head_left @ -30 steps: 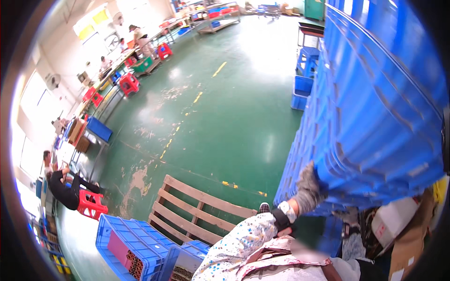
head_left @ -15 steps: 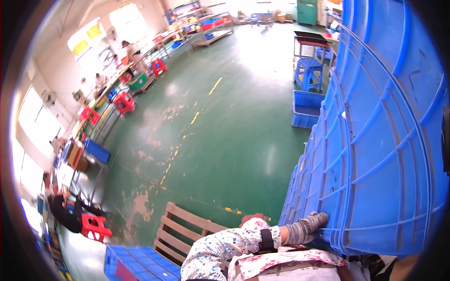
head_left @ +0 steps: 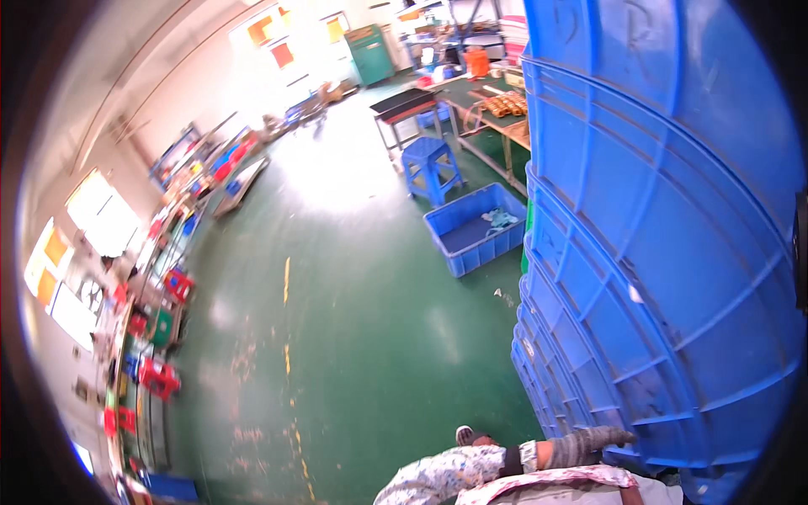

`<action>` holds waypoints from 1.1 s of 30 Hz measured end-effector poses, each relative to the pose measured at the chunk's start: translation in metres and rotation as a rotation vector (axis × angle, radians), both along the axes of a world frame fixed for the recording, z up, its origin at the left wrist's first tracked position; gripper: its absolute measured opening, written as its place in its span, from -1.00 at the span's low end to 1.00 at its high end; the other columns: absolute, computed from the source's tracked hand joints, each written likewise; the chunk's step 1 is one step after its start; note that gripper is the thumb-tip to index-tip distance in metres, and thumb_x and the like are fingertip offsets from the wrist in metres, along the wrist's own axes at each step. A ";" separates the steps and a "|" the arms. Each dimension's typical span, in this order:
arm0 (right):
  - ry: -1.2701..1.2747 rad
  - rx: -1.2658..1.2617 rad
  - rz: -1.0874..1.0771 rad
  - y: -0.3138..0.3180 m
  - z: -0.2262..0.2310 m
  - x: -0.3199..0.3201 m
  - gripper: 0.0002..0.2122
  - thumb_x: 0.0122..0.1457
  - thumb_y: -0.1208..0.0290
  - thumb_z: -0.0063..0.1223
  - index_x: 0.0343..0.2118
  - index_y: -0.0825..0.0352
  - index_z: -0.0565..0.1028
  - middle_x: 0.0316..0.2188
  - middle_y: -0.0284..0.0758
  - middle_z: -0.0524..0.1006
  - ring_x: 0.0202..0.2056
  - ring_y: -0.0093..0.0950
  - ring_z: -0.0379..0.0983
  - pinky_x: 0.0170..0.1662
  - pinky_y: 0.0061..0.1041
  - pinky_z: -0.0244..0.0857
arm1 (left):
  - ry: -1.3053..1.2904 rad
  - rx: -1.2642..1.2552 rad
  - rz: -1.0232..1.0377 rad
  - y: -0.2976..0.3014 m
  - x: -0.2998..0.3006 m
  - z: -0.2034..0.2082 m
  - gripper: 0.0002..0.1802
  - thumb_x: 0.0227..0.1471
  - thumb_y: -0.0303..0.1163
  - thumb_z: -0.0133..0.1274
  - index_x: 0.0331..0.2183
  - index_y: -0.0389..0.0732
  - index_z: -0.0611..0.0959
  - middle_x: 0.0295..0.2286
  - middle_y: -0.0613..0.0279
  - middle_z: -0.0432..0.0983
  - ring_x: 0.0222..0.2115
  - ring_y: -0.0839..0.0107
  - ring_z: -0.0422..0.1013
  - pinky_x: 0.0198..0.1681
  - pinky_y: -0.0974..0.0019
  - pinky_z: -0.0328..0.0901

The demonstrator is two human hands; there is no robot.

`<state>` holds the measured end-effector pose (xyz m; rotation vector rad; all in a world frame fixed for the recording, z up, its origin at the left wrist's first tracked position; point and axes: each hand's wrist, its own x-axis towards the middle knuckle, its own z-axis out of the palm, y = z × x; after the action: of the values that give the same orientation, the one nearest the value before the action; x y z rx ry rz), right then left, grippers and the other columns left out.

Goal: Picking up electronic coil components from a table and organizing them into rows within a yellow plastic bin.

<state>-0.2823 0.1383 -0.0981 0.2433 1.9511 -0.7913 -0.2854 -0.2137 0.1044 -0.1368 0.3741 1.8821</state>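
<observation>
Stacked already: ribbed blue plastic crates (head_left: 665, 244); anything left, cannot tell. Against the stack's lower edge, grey-gloved left hand (head_left: 587, 444), clamped or merely resting, cannot tell; right hand out of view. Left of the stack, open blue tub (head_left: 490, 260).

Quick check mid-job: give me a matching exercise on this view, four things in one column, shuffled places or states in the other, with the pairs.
Things
1. Left hand
2. Stool
3. Bin
4. Cabinet

Places or states
A. Green, far in the background
B. Open-topped, with a pale crumpled thing inside
C. Blue, just in front of the dark-topped stand
D. Grey-gloved, at the lower part of the stacked crates

Pairs: 1-D, 2-C, 3-B, 4-A
</observation>
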 end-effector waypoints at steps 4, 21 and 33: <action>0.039 0.070 0.067 -0.067 -0.020 0.021 -0.63 -0.02 0.32 0.02 -0.10 0.26 0.35 -0.24 -0.18 0.43 -0.23 -0.30 0.38 -0.23 -0.35 0.28 | 1.106 -0.586 0.469 -0.149 0.005 -0.038 -0.52 -0.04 -0.62 -0.08 -0.01 -0.20 0.35 -0.17 0.23 0.39 -0.17 0.42 0.33 -0.07 0.38 0.22; 0.376 -0.077 0.860 -0.557 -0.021 -0.315 -0.69 -0.06 0.32 -0.10 -0.19 0.22 0.42 -0.25 -0.19 0.47 -0.19 -0.22 0.40 -0.14 -0.28 0.25 | 0.724 -1.366 0.650 -0.457 -0.099 -0.102 -0.53 -0.14 -0.69 -0.15 -0.11 -0.15 0.43 -0.32 0.25 0.49 -0.29 0.54 0.39 -0.28 0.52 0.28; 0.580 0.055 0.821 -0.671 -0.185 -0.586 -0.73 -0.14 0.33 0.00 -0.32 0.25 0.52 -0.31 -0.15 0.50 -0.20 -0.22 0.41 -0.11 -0.32 0.26 | 0.326 -1.383 0.916 -0.604 -0.178 -0.118 -0.60 -0.02 -0.44 0.03 -0.07 -0.19 0.42 -0.24 0.24 0.44 -0.23 0.49 0.34 -0.17 0.45 0.23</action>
<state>-0.8687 -0.5327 -0.2826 -0.7991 2.3198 -0.2607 -0.4634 -0.8176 -0.0135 -1.0643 2.0664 2.1269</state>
